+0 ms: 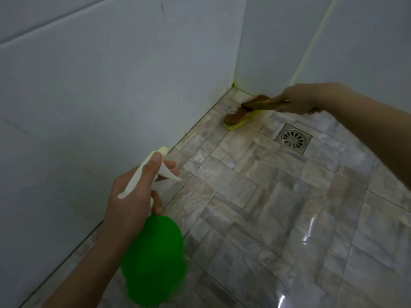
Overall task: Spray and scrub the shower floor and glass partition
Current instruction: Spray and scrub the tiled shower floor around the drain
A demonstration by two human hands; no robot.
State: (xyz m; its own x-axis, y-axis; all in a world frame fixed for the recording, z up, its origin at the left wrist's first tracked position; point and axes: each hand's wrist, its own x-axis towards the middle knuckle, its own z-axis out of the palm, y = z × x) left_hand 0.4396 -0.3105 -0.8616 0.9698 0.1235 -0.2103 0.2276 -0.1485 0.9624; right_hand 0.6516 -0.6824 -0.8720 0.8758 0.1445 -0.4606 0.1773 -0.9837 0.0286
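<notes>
Lower centre of the frame, nearest us: the left hand [133, 192] grips the spray bottle [155, 258] at its neck. The green body hangs below the hand, blurred at the edges. The thumb lies flat along the top of the white sprayer head [142, 174], its tip close to the nozzle. One finger curls round the neck just above the green body, and another fingertip shows past the trigger. The nozzle points up and to the left, towards the foot of the pale wall tiles [100, 96].

Moving up the frame, the shower floor [266, 196] spreads out in grey and beige stone-pattern tiles, with bright glare at the lower right. The square metal drain [293, 138] sits right of centre.

Farther up, at the corner where the walls meet, the right hand [298, 101] comes in from the right edge. Its fingers are wrapped around the brown handle of the scrub brush [240, 114]. The brush head reaches left beyond the fingers, its yellow bristles down on the floor tile just beside the wall. The drain lies near it, down and to the right.
</notes>
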